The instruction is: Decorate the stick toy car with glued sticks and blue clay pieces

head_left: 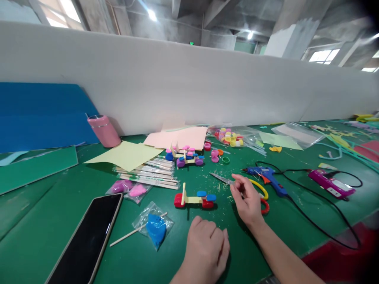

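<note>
My left hand (207,248) is closed with its back up, low in the middle of the view; anything inside its fingers is hidden. Just beyond it stands a small toy scooter (194,200) with a pale frame, red wheels and blue seat pieces. My right hand (247,199) is over the scissors (222,178), hiding their middle. Its fingers are loosely bent, with thumb and index tips apart and nothing clearly held. The scissors' yellow and red handles show behind the hand. Further back are a purple-wheeled toy scooter (191,159) and a similar one with blue wheels.
Right of my hands lie a blue glue gun (265,175), its black cord and a purple power box (330,183). At left are a phone (85,240), bagged blue clay (156,228), a thin stick (126,238), wrapped sticks (148,173) and a pink cup (104,130).
</note>
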